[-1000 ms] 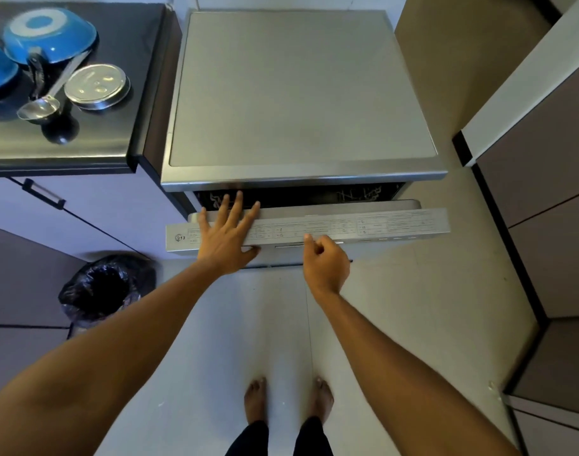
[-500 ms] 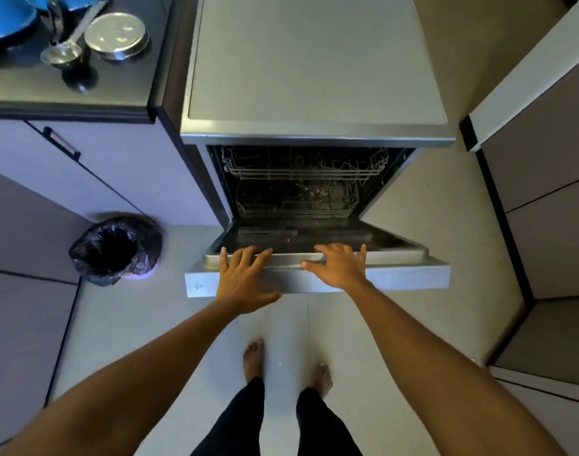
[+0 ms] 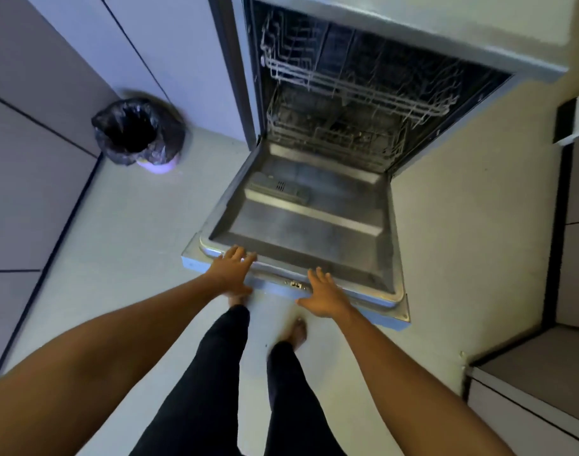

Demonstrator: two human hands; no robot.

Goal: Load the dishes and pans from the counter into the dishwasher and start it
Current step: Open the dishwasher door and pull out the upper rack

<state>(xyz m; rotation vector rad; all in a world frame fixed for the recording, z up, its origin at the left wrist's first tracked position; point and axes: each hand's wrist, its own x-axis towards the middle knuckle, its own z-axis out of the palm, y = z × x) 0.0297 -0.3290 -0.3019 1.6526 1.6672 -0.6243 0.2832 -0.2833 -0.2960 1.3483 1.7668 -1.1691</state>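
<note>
While flat on one door (image 3: 314, 225), two hands (image 3: 232, 266) (image 3: 324, 296).

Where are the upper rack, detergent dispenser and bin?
upper rack (image 3: 357, 91): head view, front wire rail.
detergent dispenser (image 3: 279, 189): head view, lid centre.
bin (image 3: 140, 131): head view, inside the black liner.

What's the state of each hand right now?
Left hand: open, fingers straight on the front edge of the dishwasher door, holding nothing.
Right hand: open, fingers spread at the same edge, holding nothing.
</note>
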